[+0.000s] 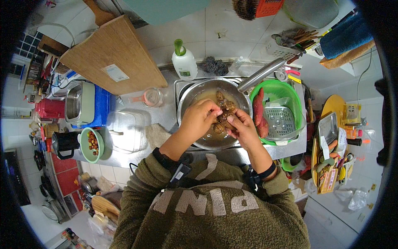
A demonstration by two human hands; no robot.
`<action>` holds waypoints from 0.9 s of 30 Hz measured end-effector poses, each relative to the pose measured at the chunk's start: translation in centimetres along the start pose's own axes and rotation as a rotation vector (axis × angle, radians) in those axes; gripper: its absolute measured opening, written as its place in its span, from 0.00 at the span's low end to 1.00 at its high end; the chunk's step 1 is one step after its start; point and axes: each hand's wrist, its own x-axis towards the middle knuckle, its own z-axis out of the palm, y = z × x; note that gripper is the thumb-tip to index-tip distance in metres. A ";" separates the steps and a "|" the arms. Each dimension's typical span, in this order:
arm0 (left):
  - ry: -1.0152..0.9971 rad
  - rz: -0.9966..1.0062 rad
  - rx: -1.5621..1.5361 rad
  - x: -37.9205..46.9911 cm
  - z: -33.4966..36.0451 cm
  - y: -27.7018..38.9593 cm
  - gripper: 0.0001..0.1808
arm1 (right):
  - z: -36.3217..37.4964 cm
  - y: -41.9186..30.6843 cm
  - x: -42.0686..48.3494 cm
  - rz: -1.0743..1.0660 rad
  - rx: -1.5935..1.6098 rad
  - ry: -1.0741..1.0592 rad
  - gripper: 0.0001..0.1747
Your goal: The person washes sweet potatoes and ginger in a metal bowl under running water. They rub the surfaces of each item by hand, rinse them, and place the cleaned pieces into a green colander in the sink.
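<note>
Both my hands are over a wide metal bowl [183,115] in the sink, which holds cloudy brownish water. A knobbly brown root clump [224,109], wet-looking, is between them. My right hand [244,127] grips its lower right side with thumb and fingers. The thumb and forefinger of my left hand [202,116] are pinched together at the clump's left side; whether they hold a bit of it cannot be told. A metal faucet spout [261,74] reaches over the bowl's upper right rim.
Right of the bowl, a green basket [292,90] holds reddish sweet potatoes [258,107] and a drain tray [279,123]. A white pump bottle [184,67] and dark scouring pad [214,66] stand behind. Leftward are a glass jug [153,97], clear lid [124,130], cloth [157,136] and wooden cutting board [115,53].
</note>
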 end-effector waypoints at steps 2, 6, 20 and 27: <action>0.066 0.007 -0.032 0.1 0.3 0.0 0.07 | 0.5 -0.1 -0.1 -0.027 -0.005 0.018 0.13; 0.141 0.061 -0.009 0.1 0.4 0.3 0.07 | 0.7 -0.4 -0.5 -0.065 -0.065 0.035 0.14; 0.075 -0.122 0.115 -0.3 2.4 -2.9 0.06 | -0.7 3.6 2.0 -0.192 -0.221 0.147 0.12; 0.042 0.103 0.426 -0.8 4.0 -4.6 0.07 | -3.5 8.3 5.7 -0.472 -0.715 0.314 0.18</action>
